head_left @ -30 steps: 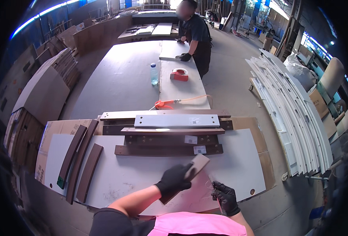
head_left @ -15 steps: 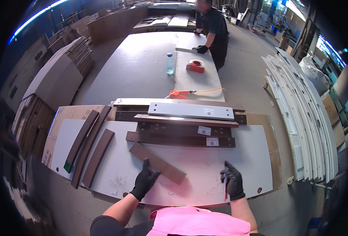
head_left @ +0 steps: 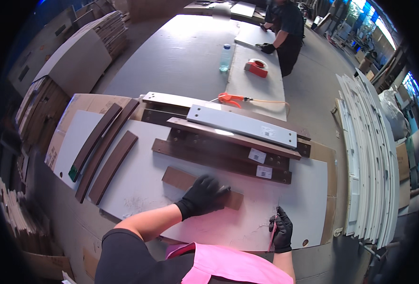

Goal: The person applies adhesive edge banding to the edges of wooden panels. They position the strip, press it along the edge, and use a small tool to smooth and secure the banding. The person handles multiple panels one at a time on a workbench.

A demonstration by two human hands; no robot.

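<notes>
A short brown board [head_left: 178, 179] lies slanted on the white panel [head_left: 143, 182] in front of me. My left hand [head_left: 204, 195], in a black glove, reaches across its middle and grips it, hiding that stretch and part of the near edge. Further right, my right hand [head_left: 281, 232], also gloved in black, is closed around a slim pink pen-like tool [head_left: 272, 233] with a thin tip pointing away from me. What kind of tool it is I cannot make out. Fine shavings [head_left: 136, 203] are scattered on the panel.
Several brown and white rails [head_left: 242, 125] lie stacked beyond the board. Three curved brown strips [head_left: 112, 165] are at the left. On the far table are an orange air gun [head_left: 231, 99], a bottle [head_left: 225, 59] and a tape dispenser [head_left: 257, 68]. A co-worker [head_left: 285, 33] stands there.
My left hand has moved right and away from me onto the board's middle, and the board lies at a flatter slant. My right hand still holds the pink tool. The head view has tilted.
</notes>
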